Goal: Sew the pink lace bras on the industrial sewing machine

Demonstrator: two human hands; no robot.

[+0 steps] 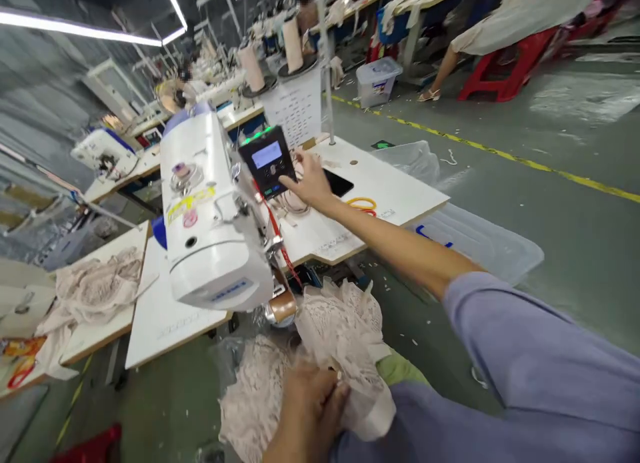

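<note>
Beige lace fabric hung at six o'clock, pinched in the left hand. Right hand, thumb parted from fingers, touched the control panel at eleven o'clock. White sewing machine stood at nine o'clock.

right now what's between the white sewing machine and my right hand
The black control panel, its screen lit, lies between the sewing machine and your right hand, as the head view shows.
</note>
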